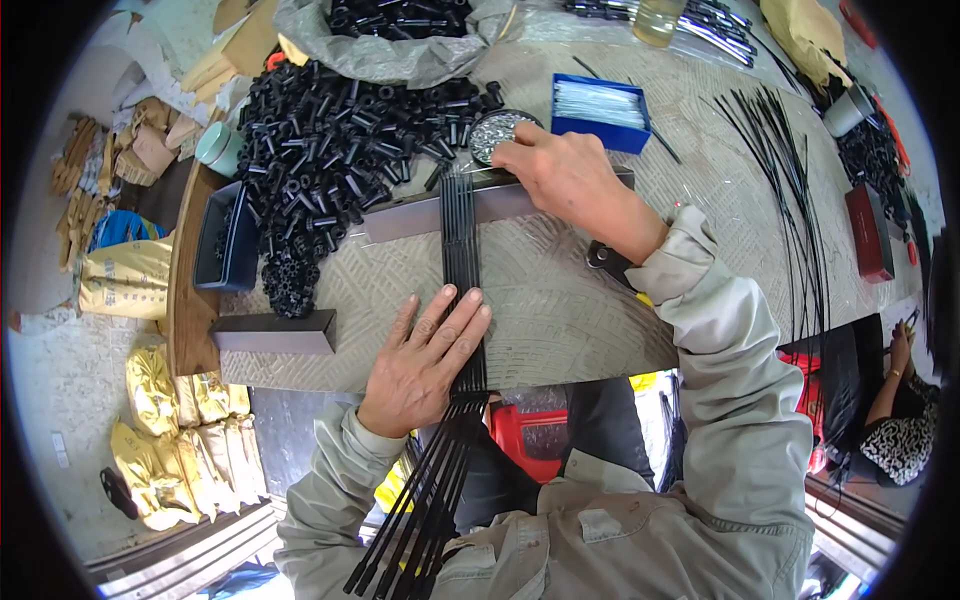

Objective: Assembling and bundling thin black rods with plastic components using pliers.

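Note:
My left hand (428,350) lies flat, fingers stretched out, on a row of thin black rods (460,260). The rods sit side by side, and their lower ends fan out past the table's near edge toward my lap. Their upper ends rest across a long grey metal bar (410,216). Just beyond the bar, my right hand (570,175) has its fingers curled together at the rim of a round dish of small silvery parts (492,132). Whatever its fingertips may pinch is hidden.
Left of the dish spreads a big heap of black tubular parts (320,140), with a dark blue bin (222,240) beside it. A blue box of thin white sticks (600,105) stands behind my right hand. Loose black rods (790,190) lie at right; another person's arm (893,375) shows beyond.

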A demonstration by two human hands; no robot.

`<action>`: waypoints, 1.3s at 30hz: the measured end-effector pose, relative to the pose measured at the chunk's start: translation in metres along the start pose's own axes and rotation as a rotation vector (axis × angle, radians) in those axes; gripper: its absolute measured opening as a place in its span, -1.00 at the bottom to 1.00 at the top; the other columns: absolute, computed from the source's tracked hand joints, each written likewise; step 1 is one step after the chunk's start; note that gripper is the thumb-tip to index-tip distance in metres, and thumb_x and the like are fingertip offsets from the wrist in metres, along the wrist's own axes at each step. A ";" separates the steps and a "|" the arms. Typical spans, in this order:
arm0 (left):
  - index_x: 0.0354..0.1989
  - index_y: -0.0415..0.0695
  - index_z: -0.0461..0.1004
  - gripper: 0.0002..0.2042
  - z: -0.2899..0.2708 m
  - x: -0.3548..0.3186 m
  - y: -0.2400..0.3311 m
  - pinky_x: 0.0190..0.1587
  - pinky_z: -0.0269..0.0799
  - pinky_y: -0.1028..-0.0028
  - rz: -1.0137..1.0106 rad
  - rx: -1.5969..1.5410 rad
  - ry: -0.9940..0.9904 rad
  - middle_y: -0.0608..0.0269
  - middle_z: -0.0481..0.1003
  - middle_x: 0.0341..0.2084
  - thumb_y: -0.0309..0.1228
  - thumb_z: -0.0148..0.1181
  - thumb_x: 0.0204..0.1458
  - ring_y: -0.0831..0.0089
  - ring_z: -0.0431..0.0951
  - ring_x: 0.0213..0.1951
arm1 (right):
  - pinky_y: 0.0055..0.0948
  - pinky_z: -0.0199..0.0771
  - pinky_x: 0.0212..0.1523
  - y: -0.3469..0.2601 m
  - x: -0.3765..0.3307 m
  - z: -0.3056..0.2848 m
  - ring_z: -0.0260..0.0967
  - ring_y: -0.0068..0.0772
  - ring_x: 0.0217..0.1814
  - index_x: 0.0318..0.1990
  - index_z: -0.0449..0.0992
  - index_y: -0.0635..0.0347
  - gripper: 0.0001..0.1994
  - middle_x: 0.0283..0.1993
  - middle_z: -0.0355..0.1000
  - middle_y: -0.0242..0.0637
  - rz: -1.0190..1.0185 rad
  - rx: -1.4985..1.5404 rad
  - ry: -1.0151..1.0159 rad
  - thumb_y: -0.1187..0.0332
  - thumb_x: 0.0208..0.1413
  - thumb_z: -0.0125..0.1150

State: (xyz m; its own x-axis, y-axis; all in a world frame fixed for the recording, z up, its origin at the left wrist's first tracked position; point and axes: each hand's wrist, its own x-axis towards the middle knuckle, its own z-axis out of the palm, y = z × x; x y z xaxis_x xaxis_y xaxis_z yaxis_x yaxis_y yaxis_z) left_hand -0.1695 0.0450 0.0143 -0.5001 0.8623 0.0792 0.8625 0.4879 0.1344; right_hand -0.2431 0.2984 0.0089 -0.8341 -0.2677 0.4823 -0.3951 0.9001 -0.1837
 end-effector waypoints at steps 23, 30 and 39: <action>0.23 -0.14 0.04 -0.21 0.002 -0.012 -0.011 0.22 -0.09 0.17 0.077 0.064 0.044 0.20 0.05 0.23 -0.03 0.08 -0.22 0.25 0.02 0.26 | -0.32 0.33 -0.57 -0.009 0.000 -0.002 0.37 -0.16 -0.50 -0.35 0.50 0.03 -0.90 -0.47 0.33 -0.33 0.000 0.070 0.041 0.43 -0.07 0.14; 0.23 -0.16 0.04 -0.23 0.001 -0.013 -0.012 0.24 -0.11 0.20 0.075 -0.022 0.052 0.17 0.05 0.23 0.05 0.01 -0.13 0.22 0.01 0.26 | -0.33 0.33 -0.56 -0.009 0.003 -0.001 0.37 -0.18 -0.50 -0.34 0.51 0.02 -0.88 -0.46 0.34 -0.34 -0.025 0.033 0.055 0.44 -0.08 0.15; 0.21 -0.22 0.04 -0.23 -0.003 -0.011 -0.010 0.24 -0.11 0.20 0.098 -0.027 0.029 0.09 0.06 0.22 0.08 -0.03 -0.09 0.17 0.01 0.26 | -0.35 0.33 -0.56 -0.005 0.001 -0.001 0.37 -0.20 -0.49 -0.34 0.52 0.00 -0.87 -0.44 0.35 -0.36 -0.022 0.060 0.067 0.44 -0.08 0.15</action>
State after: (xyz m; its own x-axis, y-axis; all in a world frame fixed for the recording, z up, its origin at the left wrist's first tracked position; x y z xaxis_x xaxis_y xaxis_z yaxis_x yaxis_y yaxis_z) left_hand -0.1734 0.0303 0.0149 -0.4158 0.9013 0.1213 0.9052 0.3973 0.1510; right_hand -0.2415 0.2938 0.0115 -0.7983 -0.2619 0.5424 -0.4370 0.8715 -0.2225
